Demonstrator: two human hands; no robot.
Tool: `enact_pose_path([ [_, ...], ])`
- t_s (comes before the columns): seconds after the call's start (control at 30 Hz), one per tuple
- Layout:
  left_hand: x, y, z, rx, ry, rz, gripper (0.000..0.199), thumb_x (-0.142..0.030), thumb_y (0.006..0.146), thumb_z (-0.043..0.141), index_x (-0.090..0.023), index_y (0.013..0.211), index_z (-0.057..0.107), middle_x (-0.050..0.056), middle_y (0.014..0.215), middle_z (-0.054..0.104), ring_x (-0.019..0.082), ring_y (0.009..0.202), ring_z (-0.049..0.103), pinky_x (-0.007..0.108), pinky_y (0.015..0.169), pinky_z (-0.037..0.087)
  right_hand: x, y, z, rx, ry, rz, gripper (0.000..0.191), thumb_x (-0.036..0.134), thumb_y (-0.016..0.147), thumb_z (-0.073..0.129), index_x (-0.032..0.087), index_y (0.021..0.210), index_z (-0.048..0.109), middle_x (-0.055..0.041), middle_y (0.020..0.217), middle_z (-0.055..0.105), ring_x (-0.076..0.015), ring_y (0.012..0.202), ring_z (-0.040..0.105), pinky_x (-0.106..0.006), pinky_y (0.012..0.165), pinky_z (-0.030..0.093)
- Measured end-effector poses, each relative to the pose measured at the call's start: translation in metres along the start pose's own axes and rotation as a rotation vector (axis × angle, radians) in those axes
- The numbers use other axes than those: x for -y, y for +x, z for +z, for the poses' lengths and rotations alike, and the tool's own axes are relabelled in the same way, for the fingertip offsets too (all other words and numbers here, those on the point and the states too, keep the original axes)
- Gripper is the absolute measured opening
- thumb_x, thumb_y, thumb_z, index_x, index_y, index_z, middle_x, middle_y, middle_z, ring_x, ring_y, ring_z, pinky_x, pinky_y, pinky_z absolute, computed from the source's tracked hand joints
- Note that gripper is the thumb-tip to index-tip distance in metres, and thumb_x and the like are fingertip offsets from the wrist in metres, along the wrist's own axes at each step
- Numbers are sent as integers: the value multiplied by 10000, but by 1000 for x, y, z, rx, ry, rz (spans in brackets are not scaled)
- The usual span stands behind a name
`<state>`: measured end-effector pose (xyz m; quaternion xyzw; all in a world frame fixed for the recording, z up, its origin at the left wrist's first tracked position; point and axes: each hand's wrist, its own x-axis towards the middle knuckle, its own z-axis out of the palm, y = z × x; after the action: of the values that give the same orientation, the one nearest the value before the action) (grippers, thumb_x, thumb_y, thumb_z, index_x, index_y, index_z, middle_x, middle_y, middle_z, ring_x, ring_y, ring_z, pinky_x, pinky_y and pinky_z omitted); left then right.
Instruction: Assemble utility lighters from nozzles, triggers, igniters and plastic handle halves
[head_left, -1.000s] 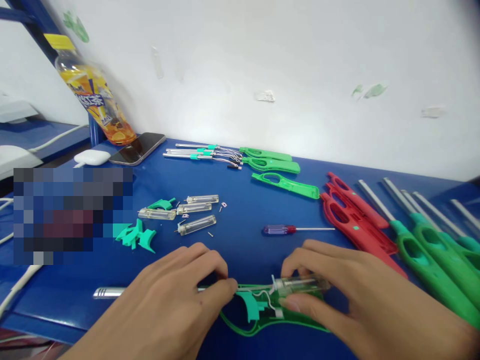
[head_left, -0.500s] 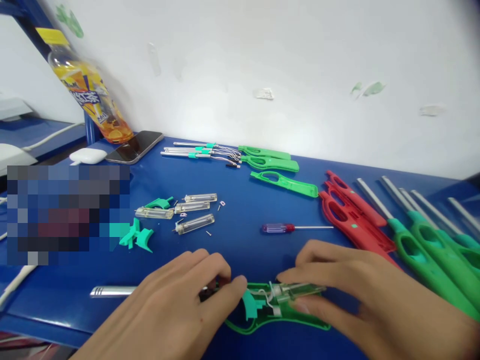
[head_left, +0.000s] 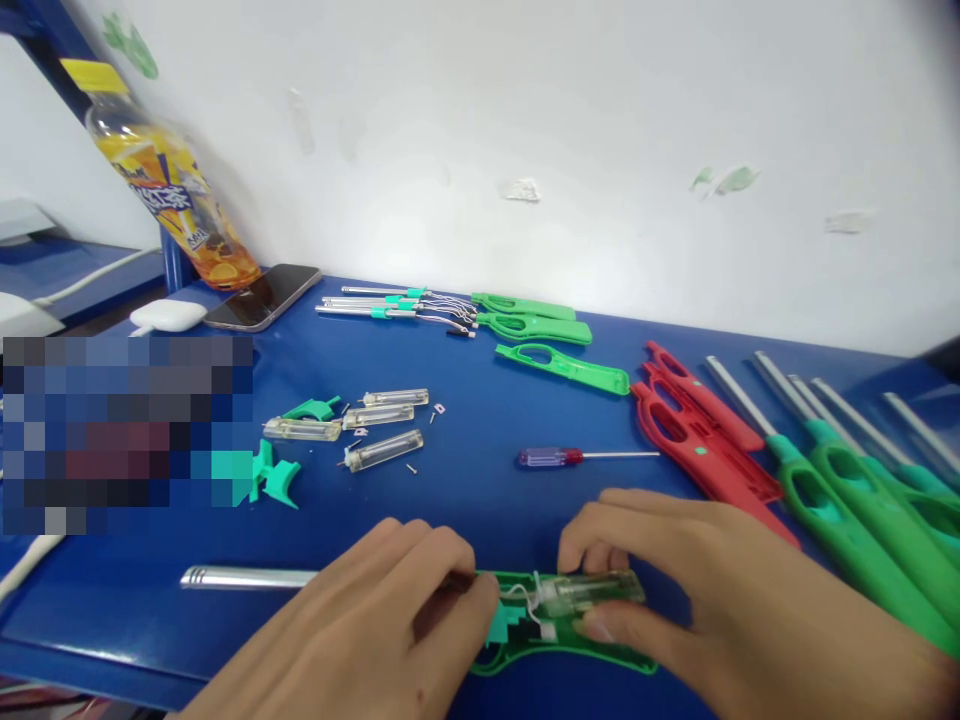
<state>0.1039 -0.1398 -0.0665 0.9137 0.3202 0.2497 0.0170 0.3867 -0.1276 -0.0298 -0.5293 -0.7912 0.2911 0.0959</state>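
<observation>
A green lighter shell half [head_left: 570,655] lies open side up at the table's front. From under my left hand [head_left: 405,610] a metal lighter tube [head_left: 247,578] sticks out to the left. That hand is closed over the shell's neck; its thumb is beside the teal trigger [head_left: 504,625], and its grip is partly hidden. A clear fuel tank [head_left: 592,592] with a white thin hose [head_left: 534,600] lies in the shell. My right hand [head_left: 652,560] is closed around the tank, thumb at the near side and curled fingers at the far side.
Several spare fuel tanks [head_left: 384,450], teal triggers [head_left: 279,480] and small screws lie to the left. A screwdriver [head_left: 551,457] is beyond my hands. Red shell halves [head_left: 697,450] and green lighters [head_left: 847,520] are at right. A phone [head_left: 266,297] and bottle [head_left: 169,190] stand far left.
The fuel tank sits lower and flatter in the shell. My right fingers have shifted behind it, and my left hand has slid slightly right, covering more of the trigger.
</observation>
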Motion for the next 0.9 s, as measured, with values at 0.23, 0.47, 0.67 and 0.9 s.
enact_pose_path([
  [0.23,-1,12,-7,26,-24,-26,653,-362,1327,162,-257,905,649,-36,917,700,170,707,584,371,744,440,-5,-7,1,56,-30,-12,340,10,925,807,344,943,748,99,996,793,-161,884,802,-299,740,551],
  [0.47,-2,16,-14,76,4,-15,691,-346,1329,118,-280,985,715,-48,978,742,159,763,629,334,813,460,-5,-10,5,2,-170,-74,329,-2,936,756,324,980,760,54,1015,783,-174,881,808,-284,652,540],
  [0.67,-1,11,-10,42,-18,-29,639,-341,1332,158,-311,1149,769,-50,1018,746,163,816,652,333,807,466,1,-10,2,-5,-197,-108,288,21,977,719,295,892,745,36,938,754,-155,752,762,-258,676,586],
  [0.9,0,8,-10,68,-24,-27,423,-256,1312,355,-305,1151,744,-62,1051,736,160,810,636,339,829,456,-2,-13,6,-127,-271,-174,313,-14,891,754,291,934,701,26,978,747,-191,816,786,-294,721,630],
])
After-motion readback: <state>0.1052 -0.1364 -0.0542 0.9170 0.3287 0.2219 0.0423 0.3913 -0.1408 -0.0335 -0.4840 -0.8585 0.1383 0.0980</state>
